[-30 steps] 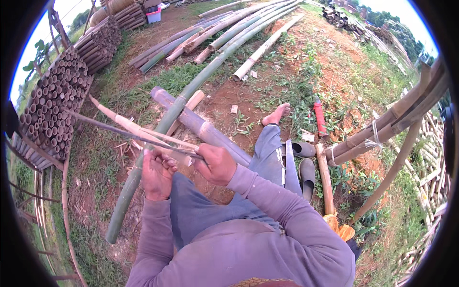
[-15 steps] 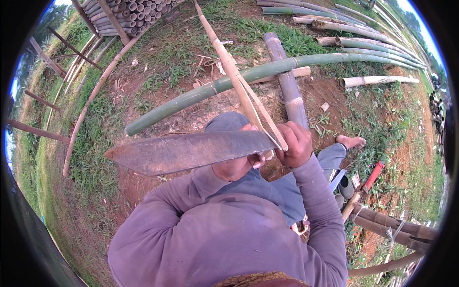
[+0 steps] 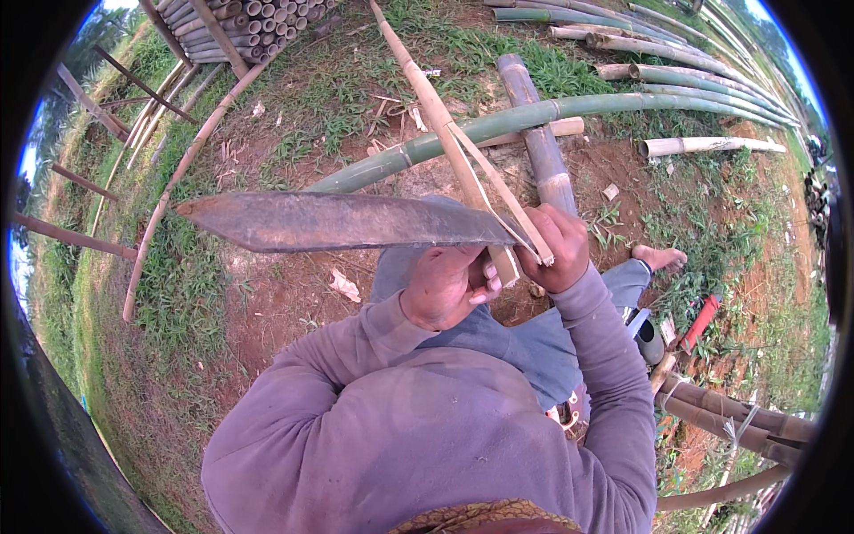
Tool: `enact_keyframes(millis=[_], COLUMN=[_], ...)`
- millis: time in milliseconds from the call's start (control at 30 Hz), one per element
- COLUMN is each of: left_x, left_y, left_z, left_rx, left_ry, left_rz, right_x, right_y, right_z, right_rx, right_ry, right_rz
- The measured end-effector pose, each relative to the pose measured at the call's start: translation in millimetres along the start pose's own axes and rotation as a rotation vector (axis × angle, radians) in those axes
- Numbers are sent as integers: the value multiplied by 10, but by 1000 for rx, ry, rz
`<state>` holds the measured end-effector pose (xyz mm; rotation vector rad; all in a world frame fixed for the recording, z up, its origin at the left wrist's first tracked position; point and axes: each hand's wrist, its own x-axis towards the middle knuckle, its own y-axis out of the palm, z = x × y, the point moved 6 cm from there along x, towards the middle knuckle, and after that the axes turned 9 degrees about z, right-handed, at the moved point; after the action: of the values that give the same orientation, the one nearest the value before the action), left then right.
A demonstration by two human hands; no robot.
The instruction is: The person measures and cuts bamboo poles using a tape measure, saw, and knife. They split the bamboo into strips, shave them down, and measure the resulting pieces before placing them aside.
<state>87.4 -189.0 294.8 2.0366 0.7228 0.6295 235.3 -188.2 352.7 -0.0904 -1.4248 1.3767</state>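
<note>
A long, broad, rusty knife blade (image 3: 347, 222) lies across the view and points left. My left hand (image 3: 445, 287) is closed around its handle end. My right hand (image 3: 553, 246) grips the near end of a pale bamboo slat (image 3: 436, 111) that runs up and away from me. The slat is split at its near end into thin strips (image 3: 498, 187). The blade's edge meets the slat right beside my right hand. Both hands are close together above my knees, in grey trousers.
A long green bamboo pole (image 3: 534, 116) lies across the red dirt ahead, with a thicker grey section (image 3: 538, 142) crossing it. More poles (image 3: 694, 80) lie at the far right. A stack of cut bamboo tubes (image 3: 249, 22) stands at top left. My bare foot (image 3: 660, 258) and a red-handled tool (image 3: 701, 322) are at right.
The view has swung left, away from the bamboo stack. The knife has come up in my left hand and now lies across the split slat; a moment ago both hands held strips.
</note>
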Motion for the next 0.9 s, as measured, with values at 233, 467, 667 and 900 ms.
enact_keyframes(millis=[233, 467, 667, 900], left_x=[75, 41, 19, -72], left_y=[78, -66, -100, -170], left_z=[-26, -10, -4, 97], left_rx=[34, 45, 12, -42], left_ry=[-78, -52, -10, 14], left_rz=[-15, -12, -38, -122], right_x=[19, 276, 129, -160], right_y=[505, 809, 666, 188], right_z=[-642, -835, -508, -25], right_rx=[-70, -21, 273, 203], right_ry=[155, 276, 270, 51], right_rz=[105, 28, 87, 67])
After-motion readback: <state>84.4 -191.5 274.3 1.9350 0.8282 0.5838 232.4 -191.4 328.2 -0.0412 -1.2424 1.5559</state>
